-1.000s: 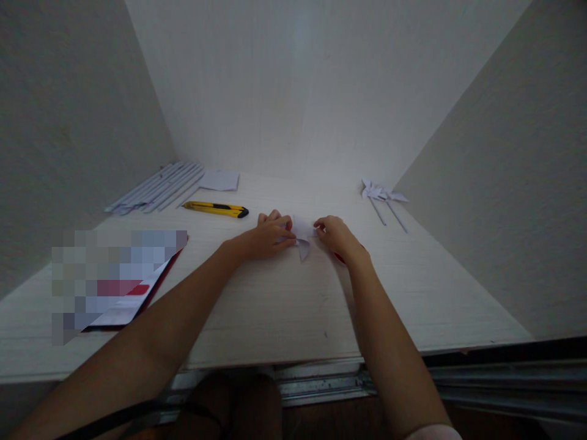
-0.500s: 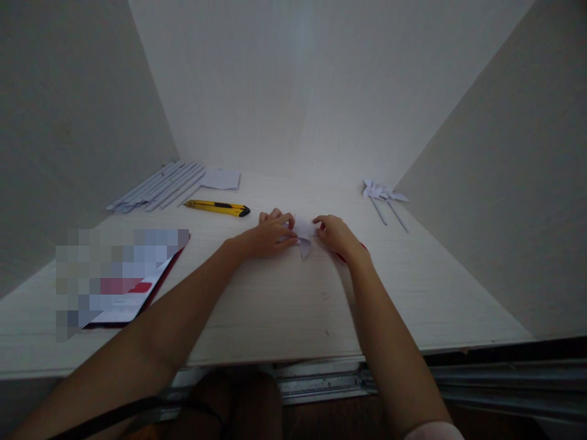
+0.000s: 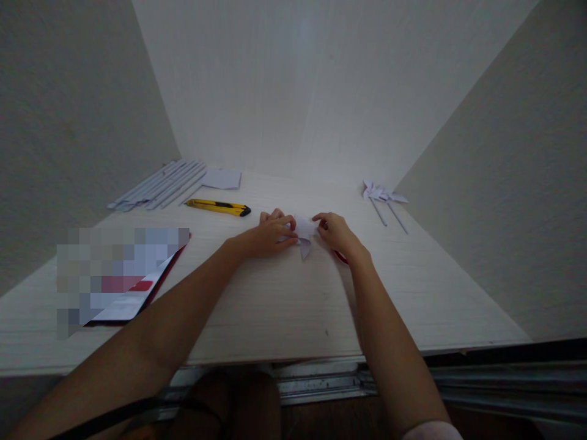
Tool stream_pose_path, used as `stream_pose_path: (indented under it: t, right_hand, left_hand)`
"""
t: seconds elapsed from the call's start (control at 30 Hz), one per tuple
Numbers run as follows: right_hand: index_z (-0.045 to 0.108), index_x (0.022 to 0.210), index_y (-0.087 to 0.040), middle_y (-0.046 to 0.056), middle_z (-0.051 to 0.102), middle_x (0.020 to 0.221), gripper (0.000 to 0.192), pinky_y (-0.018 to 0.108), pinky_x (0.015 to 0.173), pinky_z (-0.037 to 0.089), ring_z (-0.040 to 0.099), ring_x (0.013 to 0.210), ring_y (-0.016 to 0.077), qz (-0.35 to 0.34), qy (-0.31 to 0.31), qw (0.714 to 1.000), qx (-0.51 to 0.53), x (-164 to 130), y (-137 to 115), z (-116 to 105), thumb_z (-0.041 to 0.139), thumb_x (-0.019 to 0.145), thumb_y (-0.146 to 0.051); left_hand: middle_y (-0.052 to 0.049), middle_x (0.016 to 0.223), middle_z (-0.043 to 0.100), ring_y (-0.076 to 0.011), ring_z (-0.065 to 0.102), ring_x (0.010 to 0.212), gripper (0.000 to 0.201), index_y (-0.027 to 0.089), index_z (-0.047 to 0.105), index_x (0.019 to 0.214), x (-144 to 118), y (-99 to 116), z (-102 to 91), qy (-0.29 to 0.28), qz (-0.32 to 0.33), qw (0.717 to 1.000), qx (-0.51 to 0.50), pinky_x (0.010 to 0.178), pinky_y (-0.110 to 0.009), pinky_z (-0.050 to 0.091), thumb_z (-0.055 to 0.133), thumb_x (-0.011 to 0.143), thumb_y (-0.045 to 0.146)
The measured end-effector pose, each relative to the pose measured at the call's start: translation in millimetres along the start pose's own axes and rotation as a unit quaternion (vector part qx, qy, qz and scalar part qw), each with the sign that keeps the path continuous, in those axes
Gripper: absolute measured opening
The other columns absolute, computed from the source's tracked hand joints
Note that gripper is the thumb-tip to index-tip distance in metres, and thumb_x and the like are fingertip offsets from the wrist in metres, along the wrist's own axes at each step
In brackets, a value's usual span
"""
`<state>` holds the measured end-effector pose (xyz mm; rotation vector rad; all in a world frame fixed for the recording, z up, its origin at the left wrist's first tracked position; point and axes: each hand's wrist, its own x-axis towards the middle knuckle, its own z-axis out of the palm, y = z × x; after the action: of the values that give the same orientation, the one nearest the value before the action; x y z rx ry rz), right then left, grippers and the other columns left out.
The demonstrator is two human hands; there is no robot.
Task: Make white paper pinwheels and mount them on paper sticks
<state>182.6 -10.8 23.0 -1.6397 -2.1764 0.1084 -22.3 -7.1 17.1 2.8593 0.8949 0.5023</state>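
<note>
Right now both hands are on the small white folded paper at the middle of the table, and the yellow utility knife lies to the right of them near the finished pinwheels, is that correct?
Not quite. The head view shows the yellow utility knife to the left of the hands, near the paper sticks, not by the finished pinwheels. The rest holds: left hand and right hand are on the small white folded paper mid-table.

The pale wooden table (image 3: pixel 275 305) carries everything. At its middle lies a small folded white paper (image 3: pixel 303 233), with both hands resting on it. At ten o'clock from that paper lies a yellow utility knife (image 3: pixel 217 207), and past it a row of rolled white paper sticks (image 3: pixel 158 187) beside a flat white sheet (image 3: pixel 222 178). At eight o'clock sits a red-edged folder (image 3: pixel 137 287) (partly blurred). At two o'clock lie finished paper pinwheels (image 3: pixel 383 198).
</note>
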Motion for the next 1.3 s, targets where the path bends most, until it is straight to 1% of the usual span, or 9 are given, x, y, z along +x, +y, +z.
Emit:
stream_pose_path:
  t: [0.13,0.27,0.5,0.57,0.7,0.87,1.07,1.2,1.3]
  right_hand:
    - [0.061,0.100,-0.011,0.010,0.060,0.086,0.034,0.028,0.075,0.041,0.052,0.078,0.0144,-0.007,0.021,1.000,0.002,-1,0,-1,0.043,0.072,-0.005]
    - [0.061,0.102,-0.011,0.011,0.060,0.091,0.033,0.028,0.079,0.040,0.053,0.082,0.0155,0.003,-0.001,1.000,-0.011,-2,-2,-2,0.043,0.073,-0.008]
    - [0.047,0.121,-0.011,0.014,0.053,0.116,0.041,0.034,0.087,0.035,0.043,0.106,0.0213,0.008,-0.008,0.999,-0.047,4,-20,13,0.038,0.081,-0.015]
    - [0.046,0.122,-0.016,0.012,0.052,0.115,0.042,0.036,0.084,0.035,0.042,0.106,0.0223,-0.004,-0.010,0.999,-0.048,5,-28,16,0.036,0.081,-0.015]
    - [0.051,0.117,-0.025,0.010,0.052,0.109,0.039,0.038,0.080,0.035,0.043,0.100,0.0230,-0.006,-0.009,0.998,-0.054,2,-38,15,0.035,0.082,-0.017]
    - [0.044,0.124,-0.022,0.013,0.051,0.114,0.043,0.040,0.083,0.033,0.042,0.104,0.0251,0.020,-0.014,0.997,-0.070,1,-36,20,0.033,0.083,-0.018]
    - [0.038,0.128,-0.019,0.011,0.051,0.120,0.045,0.043,0.087,0.031,0.043,0.108,0.0250,0.043,-0.054,0.998,-0.013,6,-34,18,0.031,0.084,-0.020]
    - [0.042,0.126,-0.022,0.011,0.051,0.120,0.044,0.040,0.084,0.033,0.043,0.106,0.0240,0.046,-0.047,0.998,0.000,6,-37,12,0.034,0.083,-0.018]
    - [0.045,0.124,-0.030,0.011,0.051,0.114,0.045,0.037,0.078,0.033,0.043,0.100,0.0233,0.038,-0.044,0.998,-0.010,4,-41,11,0.032,0.083,-0.014]
  left_hand:
    - [-0.003,0.104,0.053,-0.0201,0.036,0.095,0.031,0.028,0.065,0.091,0,1,-0.1,0.001,0.000,1.000,0.000,0.072,-0.033,0.021,0.039,0.086,0.043]
    - [-0.003,0.103,0.053,-0.0200,0.036,0.094,0.030,0.027,0.065,0.091,0,0,0.8,0.002,0.003,1.000,0.003,0.071,-0.033,0.021,0.039,0.086,0.042]
    - [-0.004,0.101,0.053,-0.0200,0.036,0.091,0.031,0.027,0.064,0.094,-1,1,-0.2,0.006,0.005,1.000,0.011,0.070,-0.033,0.022,0.038,0.086,0.043]
    - [-0.004,0.101,0.052,-0.0204,0.036,0.091,0.031,0.027,0.064,0.093,-1,1,-0.6,0.001,0.005,1.000,0.013,0.069,-0.032,0.022,0.038,0.086,0.043]
    - [-0.004,0.105,0.051,-0.0206,0.035,0.092,0.031,0.029,0.064,0.095,-1,1,-1.0,0.001,0.005,1.000,0.014,0.070,-0.033,0.023,0.038,0.086,0.043]
    - [-0.004,0.103,0.052,-0.0205,0.035,0.093,0.031,0.028,0.064,0.094,-1,2,-1.5,-0.003,0.000,1.000,0.012,0.071,-0.033,0.023,0.038,0.086,0.043]
    - [-0.003,0.102,0.052,-0.0204,0.035,0.093,0.030,0.027,0.065,0.091,-1,3,-3.1,-0.008,0.000,1.000,0.024,0.069,-0.032,0.022,0.038,0.086,0.041]
    - [-0.003,0.103,0.052,-0.0203,0.035,0.093,0.030,0.027,0.064,0.092,-1,3,-4.1,-0.011,0.005,1.000,0.028,0.068,-0.032,0.022,0.038,0.087,0.041]
    - [-0.004,0.103,0.051,-0.0205,0.036,0.093,0.031,0.028,0.064,0.094,-1,3,-3.6,-0.012,0.001,1.000,0.024,0.069,-0.032,0.022,0.037,0.087,0.042]
